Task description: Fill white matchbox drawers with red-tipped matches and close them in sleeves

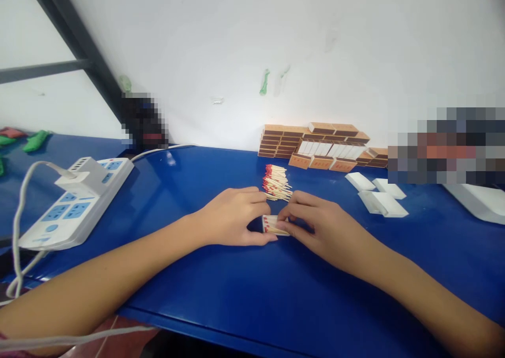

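Note:
A small white matchbox tray (270,233) lies on the blue table, with several red-headed matches (270,224) in it. Around its left end curl the fingers and thumb of my left hand (236,216), closed on the tray. My right hand (319,218) reaches in from the right, its thumb and fingertips pinched together over the matches in the tray's right half. These fingers hide that end of the tray and the match ends. Just beyond both hands is a loose pile of matches (276,181), red heads mostly to the left.
Stacked brown matchboxes (282,141) and upright white trays (315,148) stand against the wall. Several white trays (382,202) lie at right. A white power strip (74,210) with a plugged-in adapter and cable (18,216) occupies the left side.

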A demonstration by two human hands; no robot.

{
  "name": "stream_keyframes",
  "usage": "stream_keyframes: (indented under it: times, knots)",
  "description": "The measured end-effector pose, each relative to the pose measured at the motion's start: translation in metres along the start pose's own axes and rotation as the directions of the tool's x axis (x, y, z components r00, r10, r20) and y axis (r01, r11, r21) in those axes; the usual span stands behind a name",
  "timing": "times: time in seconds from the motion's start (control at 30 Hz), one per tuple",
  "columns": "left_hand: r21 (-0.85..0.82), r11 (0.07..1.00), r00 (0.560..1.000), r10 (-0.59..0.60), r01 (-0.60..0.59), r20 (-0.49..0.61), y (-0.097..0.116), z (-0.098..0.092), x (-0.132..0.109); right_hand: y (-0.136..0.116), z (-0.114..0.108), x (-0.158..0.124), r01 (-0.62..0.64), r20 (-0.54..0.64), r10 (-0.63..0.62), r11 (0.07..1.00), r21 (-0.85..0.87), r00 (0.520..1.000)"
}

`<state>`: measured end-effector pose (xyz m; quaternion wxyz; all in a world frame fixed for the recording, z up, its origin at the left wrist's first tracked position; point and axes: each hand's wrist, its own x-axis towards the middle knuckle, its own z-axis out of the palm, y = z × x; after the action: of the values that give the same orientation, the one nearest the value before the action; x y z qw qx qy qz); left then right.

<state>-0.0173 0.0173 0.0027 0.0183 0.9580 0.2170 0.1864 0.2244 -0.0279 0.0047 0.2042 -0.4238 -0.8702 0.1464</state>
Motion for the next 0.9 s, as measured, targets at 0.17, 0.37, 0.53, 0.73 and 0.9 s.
stream_keyframes:
  times: [0.17,0.37,0.53,0.73,0.9]
  knots:
    - [0.014,1.000,1.000,0.003,-0.003,0.006,0.000,0.000,0.000,0.001,-0.001,-0.001,-0.050,0.025,0.051,0.998,-0.041,0.998]
    - [0.005,1.000,1.000,0.005,-0.005,0.012,0.001,0.000,0.000,-0.002,-0.004,0.001,-0.041,0.019,0.041,0.999,0.021,0.999]
    - [0.016,1.000,1.000,-0.001,0.001,-0.029,-0.002,0.001,-0.002,0.020,-0.020,0.004,-0.100,-0.151,0.089,0.993,-0.064,0.985]
    - [0.022,0.999,0.999,-0.028,0.027,0.018,0.000,-0.002,-0.004,0.067,-0.044,0.000,-0.202,-0.132,0.174,0.948,-0.246,0.976]
    - [0.016,0.999,0.997,-0.047,0.046,0.062,0.003,-0.008,-0.002,0.062,-0.043,0.000,-0.107,-0.047,0.101,0.982,-0.154,0.994]
